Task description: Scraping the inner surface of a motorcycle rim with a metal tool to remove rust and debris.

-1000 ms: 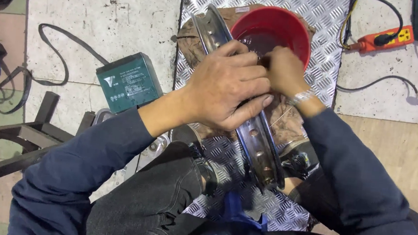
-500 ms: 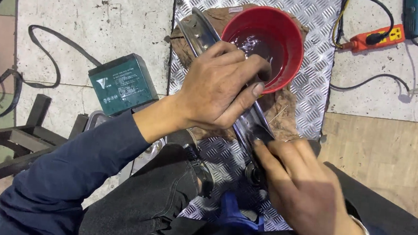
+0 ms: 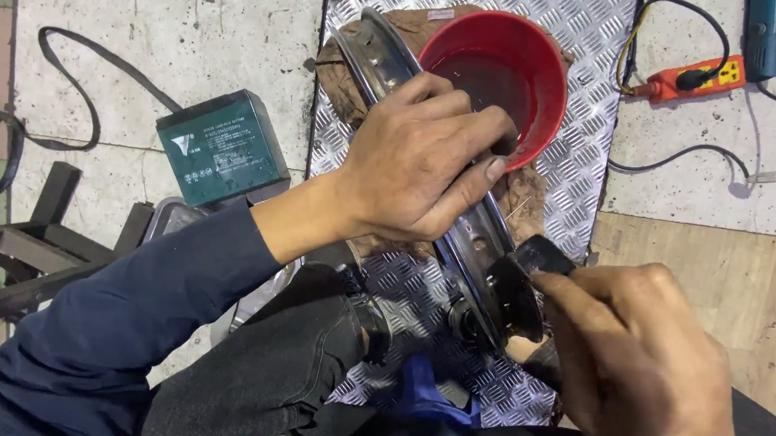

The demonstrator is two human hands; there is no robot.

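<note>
A metal wheel rim (image 3: 391, 61), stood on edge over a brown rag (image 3: 528, 197) beside a red bowl (image 3: 546, 83) on checker plate (image 3: 479, 4), is clasped by the left hand (image 3: 420, 161), while a small black piece (image 3: 519, 288) is pinched against it by the right hand (image 3: 645, 358).

— What sort of place was this?

— A workshop, worked at floor level. A sheet of metal tread plate (image 3: 558, 167) lay over stained concrete slabs (image 3: 146, 5).

— What else showed it?

— An orange power strip (image 3: 689, 80) with cables sat beside a blue power tool (image 3: 770, 36). A green battery block (image 3: 221, 148), a dark steel frame (image 3: 6, 257) and a bare wheel rim (image 3: 378, 56) lay about.
</note>
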